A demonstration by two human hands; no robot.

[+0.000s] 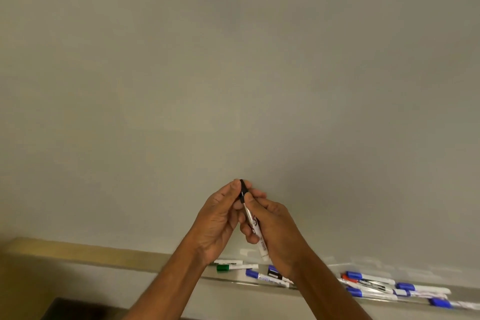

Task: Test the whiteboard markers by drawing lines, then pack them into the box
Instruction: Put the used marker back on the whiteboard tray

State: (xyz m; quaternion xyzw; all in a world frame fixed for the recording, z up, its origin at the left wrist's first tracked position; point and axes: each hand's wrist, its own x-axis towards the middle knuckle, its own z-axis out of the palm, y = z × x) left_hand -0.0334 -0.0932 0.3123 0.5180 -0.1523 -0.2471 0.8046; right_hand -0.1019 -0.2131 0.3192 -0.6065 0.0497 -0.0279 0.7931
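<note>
**A:** Got both hands raised together in front of a smooth, matte, greyish whiteboard (233, 60). Pinching the black cap (242, 189) of a slim marker (253, 223) with the left hand (220, 218), fingertips closed on it. Gripping the white cylindrical barrel just below the cap with the right hand (278, 231), fingers curled round it.

**B:** Any readable brand on that barrel?

**A:** Nope. Dark print mid-barrel and a barcode-like patch near the tail end, all too blurry to read.

**B:** And the other markers?

**A:** Lying flat in the shiny metal tray (220, 279) along the board's bottom edge. One green-capped marker (223, 268) towards the left, several blue-capped markers (371, 278) and a red-capped marker (348, 279) off to the right. All white plastic tubes with smudgy labels. Can't make out any text there either.
</note>
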